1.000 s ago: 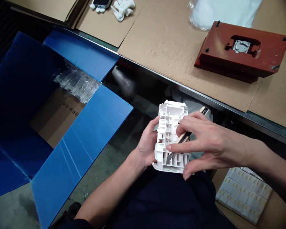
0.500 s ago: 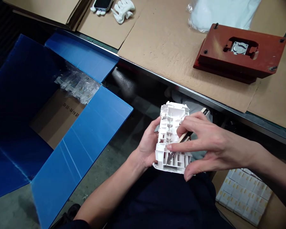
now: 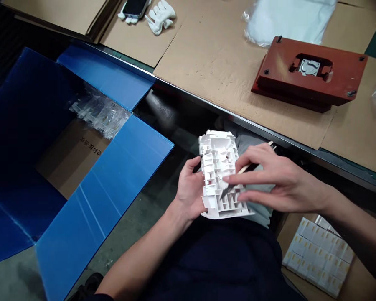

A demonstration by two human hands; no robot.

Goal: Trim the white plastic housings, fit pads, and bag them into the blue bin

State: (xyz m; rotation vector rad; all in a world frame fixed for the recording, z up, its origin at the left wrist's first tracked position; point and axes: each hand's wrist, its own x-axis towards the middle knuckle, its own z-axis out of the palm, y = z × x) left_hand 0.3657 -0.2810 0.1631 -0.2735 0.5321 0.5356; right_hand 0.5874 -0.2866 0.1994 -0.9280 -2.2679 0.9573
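A white moulded plastic part [image 3: 219, 167] with many ribs and small compartments is held over my lap, its ribbed side towards me. My left hand [image 3: 191, 188] supports it from the left, with the thumb at its edge and the other fingers hidden behind. My right hand [image 3: 269, 179] grips a craft knife [image 3: 245, 169] with a pale and dark handle. Its dark pointed blade slants down over the lower compartments; whether the tip touches the plastic I cannot tell.
A blue box [image 3: 109, 184] with bagged parts [image 3: 100, 115] stands open at left. On the cardboard-covered table [image 3: 207, 62] lie a red-brown fixture [image 3: 313, 75], a plastic bag [image 3: 288, 21], a glove [image 3: 160, 17] and a phone [image 3: 134, 7]. Packed white pieces [image 3: 319, 255] sit lower right.
The white part has shifted slightly left and up and turned a little. My right thumb has come up from the part's lower edge towards the knife blade, which has lifted slightly.
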